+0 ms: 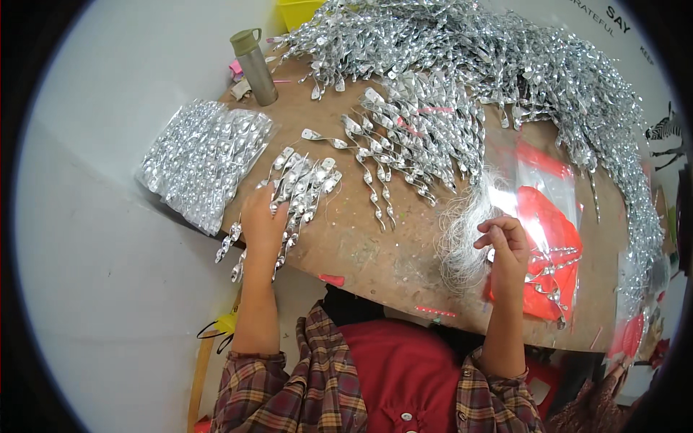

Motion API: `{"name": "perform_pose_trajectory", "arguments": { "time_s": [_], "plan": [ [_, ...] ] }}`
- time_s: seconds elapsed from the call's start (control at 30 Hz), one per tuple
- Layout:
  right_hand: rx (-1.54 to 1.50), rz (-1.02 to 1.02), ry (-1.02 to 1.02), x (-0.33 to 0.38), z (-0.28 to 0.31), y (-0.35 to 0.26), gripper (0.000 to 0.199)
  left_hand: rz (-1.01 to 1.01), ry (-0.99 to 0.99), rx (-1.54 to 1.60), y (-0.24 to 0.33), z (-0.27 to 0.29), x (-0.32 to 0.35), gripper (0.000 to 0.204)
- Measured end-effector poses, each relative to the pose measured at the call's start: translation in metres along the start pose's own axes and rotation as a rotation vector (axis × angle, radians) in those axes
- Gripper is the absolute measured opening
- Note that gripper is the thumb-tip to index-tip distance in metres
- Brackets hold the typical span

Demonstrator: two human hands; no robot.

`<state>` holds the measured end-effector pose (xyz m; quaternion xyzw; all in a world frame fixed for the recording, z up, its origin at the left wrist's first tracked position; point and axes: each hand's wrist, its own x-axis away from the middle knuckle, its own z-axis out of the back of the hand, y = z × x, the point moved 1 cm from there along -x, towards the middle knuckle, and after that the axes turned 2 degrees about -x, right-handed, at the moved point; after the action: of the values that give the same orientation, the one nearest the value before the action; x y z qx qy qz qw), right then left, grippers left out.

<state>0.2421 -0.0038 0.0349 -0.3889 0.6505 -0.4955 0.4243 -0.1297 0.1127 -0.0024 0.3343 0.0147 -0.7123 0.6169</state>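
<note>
My left hand point(263, 220) is over a small bunch of silver twisted strips point(307, 184) at the table's left front edge. Its fingers curl down among them, and some strip ends hang past the edge. My right hand point(507, 249) is raised beside a loose tangle of pale thread point(462, 242), fingers bent toward the thumb. Whatever is between those fingers is too small to make out. Just right of it, a red sheet point(552, 227) lies with clear plastic, and a few silver twisted strips point(552, 278) lie across it.
A larger group of silver twisted strips point(433, 130) lies mid-table, and a big heap point(462, 36) lines the back and right. At left are a packed silver bundle point(209, 159) and a steel bottle point(256, 72) with an olive lid. Red scraps point(331, 279) lie along the front edge.
</note>
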Motion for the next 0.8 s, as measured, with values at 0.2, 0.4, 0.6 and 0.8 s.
{"name": "perform_pose_trajectory", "arguments": {
  "time_s": [0.2, 0.4, 0.6, 0.8],
  "plan": [
    [0.027, -0.011, -0.022, 0.009, -0.007, 0.004, 0.01, -0.241, 0.118, 0.091, 0.056, -0.05, -0.048, 0.036],
    [0.049, -0.05, -0.034, 0.033, 0.006, 0.0, 0.009, -0.079, -0.232, -0.238, 0.013, -0.118, -0.129, 0.023],
    [0.094, -0.119, 0.134, 0.048, 0.04, -0.004, 0.008, -0.325, -0.307, -0.383, -0.026, -0.144, -0.158, 0.013],
    [0.134, -0.198, 0.103, 0.063, 0.061, 0.019, 0.01, -0.449, -0.302, -0.301, -0.003, -0.11, -0.17, 0.016]
  ]
}}
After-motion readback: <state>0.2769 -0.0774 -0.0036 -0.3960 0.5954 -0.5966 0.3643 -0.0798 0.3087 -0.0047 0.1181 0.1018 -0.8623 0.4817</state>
